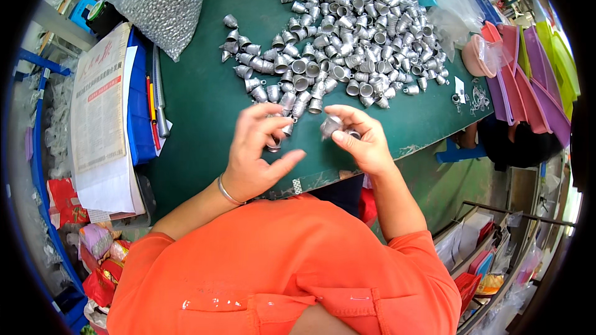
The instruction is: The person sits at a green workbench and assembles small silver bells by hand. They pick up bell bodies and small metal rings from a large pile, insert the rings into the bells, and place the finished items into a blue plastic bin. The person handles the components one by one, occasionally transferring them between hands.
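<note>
Lying at the left of the head view, a newspaper (99, 105) bears a large red title, black columns and a boxed red headline, all in print. It rests against a blue tray (143, 115). At the right, a small white card (459, 89) lies on the green table (202, 124); any writing on it is too small to make out. A pale printed mark (296, 186) sits at the table's near edge.

Farther down the same view, the right hand (369, 139) pinches 1 silver metal cup (331, 125) between thumb and forefinger, with a 2nd cup (354, 133) partly showing behind the thumb. The left hand (254, 149) is half open, its fingers bent and its thumb spread well away from them. 1 more cup (273, 144) shows partly beneath those fingers; whether they grip it cannot be told. The pinched cup is between the 2 hands, apart from the left. Just beyond both hands, the loose pile of silver cups (347, 43) spreads over the table toward the far side.
</note>
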The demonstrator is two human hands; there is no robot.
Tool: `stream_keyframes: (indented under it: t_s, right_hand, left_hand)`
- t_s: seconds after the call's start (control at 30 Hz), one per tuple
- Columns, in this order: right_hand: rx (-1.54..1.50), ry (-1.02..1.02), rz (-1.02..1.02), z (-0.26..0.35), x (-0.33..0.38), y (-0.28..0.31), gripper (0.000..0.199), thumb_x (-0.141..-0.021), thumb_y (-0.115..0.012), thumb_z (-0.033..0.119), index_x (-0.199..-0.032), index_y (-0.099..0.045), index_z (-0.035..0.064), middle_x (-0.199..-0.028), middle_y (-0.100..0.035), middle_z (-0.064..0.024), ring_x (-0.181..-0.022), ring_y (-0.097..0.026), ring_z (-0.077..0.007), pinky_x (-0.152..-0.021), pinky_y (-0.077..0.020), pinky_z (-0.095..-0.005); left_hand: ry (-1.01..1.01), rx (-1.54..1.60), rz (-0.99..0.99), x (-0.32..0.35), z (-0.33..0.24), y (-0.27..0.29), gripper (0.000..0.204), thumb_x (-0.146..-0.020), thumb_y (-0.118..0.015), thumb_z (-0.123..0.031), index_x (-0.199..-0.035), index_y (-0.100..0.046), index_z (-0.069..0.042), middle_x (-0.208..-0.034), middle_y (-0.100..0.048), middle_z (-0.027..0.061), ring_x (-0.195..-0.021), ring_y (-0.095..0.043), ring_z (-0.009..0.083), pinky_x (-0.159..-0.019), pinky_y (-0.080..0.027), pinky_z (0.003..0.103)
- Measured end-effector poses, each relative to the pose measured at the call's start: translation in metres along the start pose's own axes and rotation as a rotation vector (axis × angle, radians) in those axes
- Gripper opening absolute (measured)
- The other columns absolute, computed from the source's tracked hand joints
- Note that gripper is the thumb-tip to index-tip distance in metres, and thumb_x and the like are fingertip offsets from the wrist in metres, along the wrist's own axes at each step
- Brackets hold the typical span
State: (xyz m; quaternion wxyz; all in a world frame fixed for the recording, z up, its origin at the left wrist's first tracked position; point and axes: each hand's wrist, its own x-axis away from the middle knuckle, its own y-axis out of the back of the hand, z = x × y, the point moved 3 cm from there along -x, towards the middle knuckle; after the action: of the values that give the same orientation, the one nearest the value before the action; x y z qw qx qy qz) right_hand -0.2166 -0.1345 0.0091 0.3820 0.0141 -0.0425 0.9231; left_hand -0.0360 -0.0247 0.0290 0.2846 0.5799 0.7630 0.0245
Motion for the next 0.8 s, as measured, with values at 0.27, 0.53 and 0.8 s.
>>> stream_keyframes:
  t_s: [0.27,0.53,0.8]
  right_hand:
    - [0.575,0.269,-0.032,0.003,-0.012,-0.028,0.021,-0.083,-0.059,0.008,-0.104,-0.058,0.0084,-0.076,-0.058,-0.0065,-0.062,-0.057,-0.0182,-0.054,-0.0458,-0.0299]
    - [1.288,0.609,0.062,0.003,-0.042,-0.006,0.031,-0.069,-0.062,0.003,-0.099,-0.061,0.0089,-0.098,-0.055,-0.0062,-0.077,-0.056,-0.0238,-0.065,-0.0468,-0.0344]
    - [0.493,0.261,0.024,0.013,-0.018,-0.012,0.023,-0.074,-0.069,0.001,-0.096,-0.062,0.0036,-0.098,-0.054,-0.0045,-0.065,-0.047,-0.0078,-0.056,-0.0406,-0.0211]
  left_hand:
    - [0.589,0.643,0.16,0.013,0.012,-0.019,0.038,-0.082,-0.062,-0.002,-0.117,-0.048,-0.002,-0.097,-0.057,0.0082,-0.066,-0.057,0.0098,-0.051,-0.048,0.021]
    - [0.556,0.608,-0.137,0.009,0.029,0.016,0.012,-0.083,-0.057,0.0,-0.093,-0.051,-0.002,-0.08,-0.057,0.0064,-0.051,-0.047,0.0081,-0.042,-0.035,0.018]
    - [0.207,-0.251,0.026,-0.024,0.028,0.009,0.021,-0.071,-0.072,-0.01,-0.086,-0.06,-0.002,-0.08,-0.055,0.0076,-0.067,-0.057,0.0179,-0.059,-0.046,0.029]
